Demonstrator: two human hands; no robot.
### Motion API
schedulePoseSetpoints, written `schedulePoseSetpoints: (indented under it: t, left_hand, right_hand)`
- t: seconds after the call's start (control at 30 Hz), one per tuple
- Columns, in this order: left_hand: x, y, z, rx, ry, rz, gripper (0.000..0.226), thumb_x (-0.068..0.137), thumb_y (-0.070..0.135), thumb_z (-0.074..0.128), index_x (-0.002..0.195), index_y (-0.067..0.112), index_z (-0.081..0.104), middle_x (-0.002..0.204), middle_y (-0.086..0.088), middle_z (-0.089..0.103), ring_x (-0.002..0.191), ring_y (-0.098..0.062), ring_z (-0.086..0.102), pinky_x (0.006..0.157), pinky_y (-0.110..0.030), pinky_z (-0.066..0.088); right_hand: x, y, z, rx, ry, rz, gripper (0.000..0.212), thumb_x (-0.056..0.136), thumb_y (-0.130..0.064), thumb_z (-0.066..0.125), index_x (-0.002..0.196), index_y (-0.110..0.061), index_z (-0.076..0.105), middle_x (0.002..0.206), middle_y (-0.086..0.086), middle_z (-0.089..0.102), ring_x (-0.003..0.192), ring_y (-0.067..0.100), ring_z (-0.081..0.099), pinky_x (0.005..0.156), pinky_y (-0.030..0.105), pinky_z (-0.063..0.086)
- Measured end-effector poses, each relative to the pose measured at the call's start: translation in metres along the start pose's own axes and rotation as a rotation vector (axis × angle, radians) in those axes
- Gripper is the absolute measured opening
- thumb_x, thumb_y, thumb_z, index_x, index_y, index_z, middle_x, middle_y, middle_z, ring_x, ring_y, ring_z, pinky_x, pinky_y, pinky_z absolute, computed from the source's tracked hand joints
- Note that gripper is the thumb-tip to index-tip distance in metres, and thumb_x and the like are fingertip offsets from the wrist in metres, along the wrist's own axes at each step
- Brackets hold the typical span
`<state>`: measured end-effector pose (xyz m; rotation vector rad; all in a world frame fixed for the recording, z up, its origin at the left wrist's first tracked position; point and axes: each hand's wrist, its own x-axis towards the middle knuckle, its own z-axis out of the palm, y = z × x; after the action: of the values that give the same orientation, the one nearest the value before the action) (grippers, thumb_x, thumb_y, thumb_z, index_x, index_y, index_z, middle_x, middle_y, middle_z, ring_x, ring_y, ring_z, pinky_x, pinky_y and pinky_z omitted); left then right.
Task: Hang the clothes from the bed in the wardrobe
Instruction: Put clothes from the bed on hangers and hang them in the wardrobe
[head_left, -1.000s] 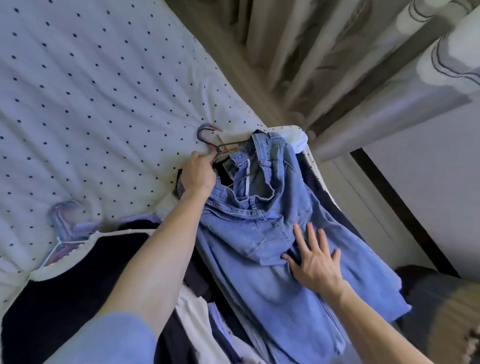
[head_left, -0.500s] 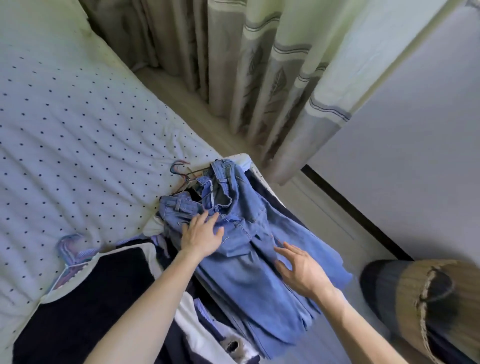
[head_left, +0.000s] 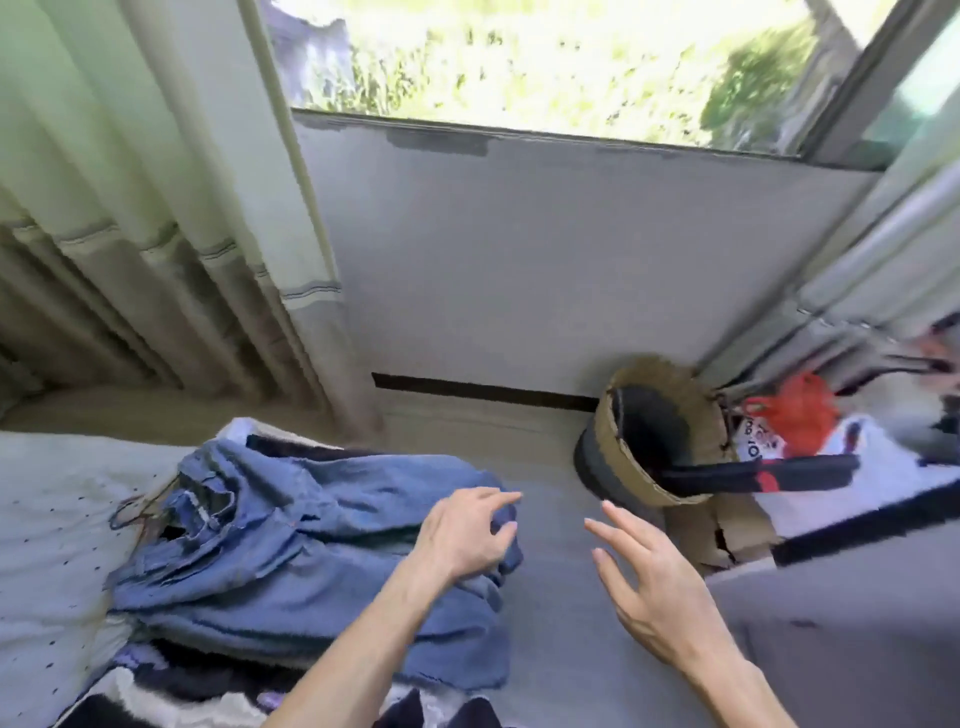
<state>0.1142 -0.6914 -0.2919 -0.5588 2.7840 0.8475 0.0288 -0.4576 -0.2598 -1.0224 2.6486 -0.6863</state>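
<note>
Head view: jeans (head_left: 311, 545) lie heaped at the edge of the bed (head_left: 52, 493); soft, heavy denim, probably best lifted by the hanger (head_left: 140, 512). Left grip (head_left: 462, 530) rests loosely spread on them, clasping nothing; right grip (head_left: 649, 587) hovers open, empty, just off the bed

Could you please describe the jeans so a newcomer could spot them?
Find the dotted bed on the left. The jeans top the clothes pile at its edge, under the left hand. They alone are blue denim; the garments beneath are dark or white.
</note>
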Motion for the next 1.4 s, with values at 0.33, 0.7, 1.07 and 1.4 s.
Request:
schedulePoseSetpoints:
  t: [0.33,0.7,1.07,1.4]
  left_hand:
    - [0.006,0.305,0.100,0.239,-0.181,0.704,0.046,0.095,0.042,0.049,0.141,0.043,0.048,0.143,0.015,0.052,0.131,-0.015,0.048,0.105,-0.032,0.043]
    - [-0.051,0.576,0.185,0.294,-0.318,1.195,0.047,0.101,0.037,0.045,0.148,0.042,0.040,0.154,0.014,0.039,0.140,-0.014,0.037,0.107,-0.032,0.037]
    - [-0.052,0.762,0.243,0.280,-0.320,1.445,0.046,0.100,0.038,0.048,0.146,0.039,0.044,0.149,0.011,0.046,0.135,-0.016,0.044,0.111,-0.035,0.038]
    - [-0.062,0.861,0.335,0.174,-0.636,1.310,0.044,0.099,0.044,0.048,0.139,0.028,0.047,0.138,0.000,0.047,0.121,-0.021,0.053,0.100,-0.036,0.047]
  right_hand:
    - [-0.225,0.161,-0.114,-0.039,0.458,0.489,0.041,0.094,-0.045,0.046,0.123,-0.028,0.070,0.139,-0.005,0.060,0.131,0.015,0.054,0.111,0.027,0.035]
    - [-0.395,0.229,-0.226,-0.259,0.927,0.871,0.044,0.097,-0.043,0.042,0.131,-0.026,0.065,0.145,-0.002,0.055,0.136,0.017,0.048,0.107,0.041,0.045]
    - [-0.486,0.283,-0.351,-0.676,1.103,1.031,0.041,0.097,-0.030,0.048,0.135,-0.021,0.062,0.151,0.003,0.048,0.139,0.022,0.044,0.113,0.042,0.040]
    - [-0.531,0.337,-0.461,-1.075,1.137,1.311,0.052,0.101,-0.041,0.037,0.152,-0.029,0.038,0.161,0.003,0.029,0.151,0.026,0.020,0.119,0.057,0.006]
